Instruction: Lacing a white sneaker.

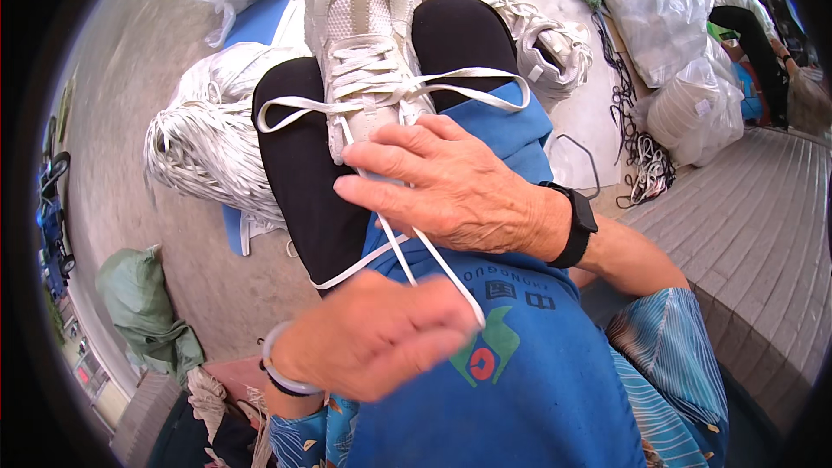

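A light beige sneaker [360, 13] rests across my lap, toe away from me. Its flat white shoelace [368, 69] is threaded through the eyelets and looped out to both sides. Two lace strands run from the shoe's near end toward my left hand [381, 334]. That hand, slightly blurred, is closed on the strands below the shoe. My right hand [459, 186], with a black watch on the wrist, lies over the shoe's near end and the strands. Its fingers are stretched out and its thumb is hidden.
A thick bundle of white laces [208, 152] lies left of my knees. More sneakers [555, 52] sit beyond my right knee. Plastic bags [693, 108] and dark cords [624, 104] are at the right, near a ridged grey surface [737, 217]. A green sack [143, 299] stands lower left.
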A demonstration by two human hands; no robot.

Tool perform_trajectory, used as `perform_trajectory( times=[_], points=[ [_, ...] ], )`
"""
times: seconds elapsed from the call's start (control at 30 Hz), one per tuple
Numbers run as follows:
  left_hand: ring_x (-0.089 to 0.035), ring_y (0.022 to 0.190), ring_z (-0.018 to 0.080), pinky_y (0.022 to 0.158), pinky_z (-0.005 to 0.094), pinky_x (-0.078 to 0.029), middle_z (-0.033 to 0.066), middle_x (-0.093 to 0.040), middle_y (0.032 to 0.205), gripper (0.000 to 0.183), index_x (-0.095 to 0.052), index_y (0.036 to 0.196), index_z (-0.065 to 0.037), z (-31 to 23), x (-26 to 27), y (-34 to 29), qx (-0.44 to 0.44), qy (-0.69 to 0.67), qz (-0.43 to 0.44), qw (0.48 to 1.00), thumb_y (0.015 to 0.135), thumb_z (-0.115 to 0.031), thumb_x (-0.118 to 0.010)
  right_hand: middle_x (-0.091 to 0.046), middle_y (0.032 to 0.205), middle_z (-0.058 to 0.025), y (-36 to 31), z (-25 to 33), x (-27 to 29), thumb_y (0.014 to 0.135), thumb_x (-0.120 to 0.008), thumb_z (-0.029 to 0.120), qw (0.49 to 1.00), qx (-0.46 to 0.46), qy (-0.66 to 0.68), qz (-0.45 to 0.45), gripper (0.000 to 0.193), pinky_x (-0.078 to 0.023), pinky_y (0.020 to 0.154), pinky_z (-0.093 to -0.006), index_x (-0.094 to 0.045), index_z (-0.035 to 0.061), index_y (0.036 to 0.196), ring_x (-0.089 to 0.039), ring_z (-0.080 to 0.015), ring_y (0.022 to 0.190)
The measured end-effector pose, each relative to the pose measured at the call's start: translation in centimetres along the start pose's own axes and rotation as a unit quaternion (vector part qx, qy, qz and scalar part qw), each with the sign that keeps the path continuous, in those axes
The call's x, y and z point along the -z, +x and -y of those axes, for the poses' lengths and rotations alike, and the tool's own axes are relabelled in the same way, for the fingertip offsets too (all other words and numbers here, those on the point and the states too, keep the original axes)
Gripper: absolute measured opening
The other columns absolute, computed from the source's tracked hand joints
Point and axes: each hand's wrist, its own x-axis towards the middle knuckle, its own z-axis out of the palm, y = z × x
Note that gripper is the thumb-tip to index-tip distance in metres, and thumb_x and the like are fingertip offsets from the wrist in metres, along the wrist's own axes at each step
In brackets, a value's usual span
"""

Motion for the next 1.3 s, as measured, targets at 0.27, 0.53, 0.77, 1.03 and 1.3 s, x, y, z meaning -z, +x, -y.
perform_trajectory(
  times=[0.27,0.53,0.77,1.03,1.3],
  points=[
    [-0.060,0.053,0.0103,0.049,0.0250,-0.046,0.0031,-0.065,0.065,0.012,-0.063,0.084,-0.001,2.5,1.8,-3.2,0.016,-0.089,-0.052,0.995,0.090,-0.010,-0.067,-0.056,0.078,-0.0128,0.3,3.8,3.0,0.090,-0.059,0.011,0.947,-0.047,0.316,0.045,0.013,-0.049,0.058,-0.0434,-0.053,0.0034,0.083,-0.061,-0.0349,0.072],
    [-0.049,0.055,0.0033,0.049,0.0183,-0.040,0.0019,-0.062,0.078,0.035,-0.053,0.128,-0.003,6.3,1.4,1.3,0.085,-0.110,-0.421,0.897,0.101,-0.026,-0.055,-0.062,0.074,-0.0165,2.5,7.2,-0.5,0.075,-0.063,0.005,0.920,-0.033,0.377,0.100,0.011,-0.049,0.055,-0.0442,-0.059,-0.0010,0.084,-0.064,-0.0373,0.065],
    [-0.057,0.059,0.0079,0.056,0.0213,-0.047,0.0030,-0.062,0.073,0.036,-0.065,0.107,-0.001,7.0,0.9,4.6,0.145,-0.166,-0.231,0.948,0.103,-0.034,-0.049,-0.059,0.065,-0.0185,2.4,7.2,-1.2,0.075,-0.064,0.007,0.934,-0.016,0.320,0.158,0.013,-0.045,0.046,-0.0428,-0.059,-0.0045,0.074,-0.062,-0.0353,0.057],
    [-0.061,0.074,0.0082,0.064,0.0221,-0.050,0.0017,-0.062,0.078,0.022,-0.063,0.113,-0.001,6.8,2.8,2.0,0.073,-0.035,-0.401,0.912,0.098,-0.017,-0.061,-0.052,0.076,-0.0133,0.4,6.2,0.7,0.087,-0.062,0.012,0.917,-0.060,0.325,0.223,0.016,-0.045,0.052,-0.0429,-0.052,0.0002,0.084,-0.060,-0.0334,0.062],
    [-0.049,0.067,0.0096,0.061,0.0233,-0.043,0.0019,-0.055,0.077,0.015,-0.059,0.108,-0.001,7.4,7.3,3.5,0.010,0.286,-0.441,0.850,0.095,-0.009,-0.060,-0.059,0.077,-0.0180,0.8,6.5,1.1,0.077,-0.060,0.005,0.920,-0.059,0.341,0.183,0.010,-0.049,0.059,-0.0453,-0.057,-0.0036,0.081,-0.063,-0.0386,0.071]
  ],
)
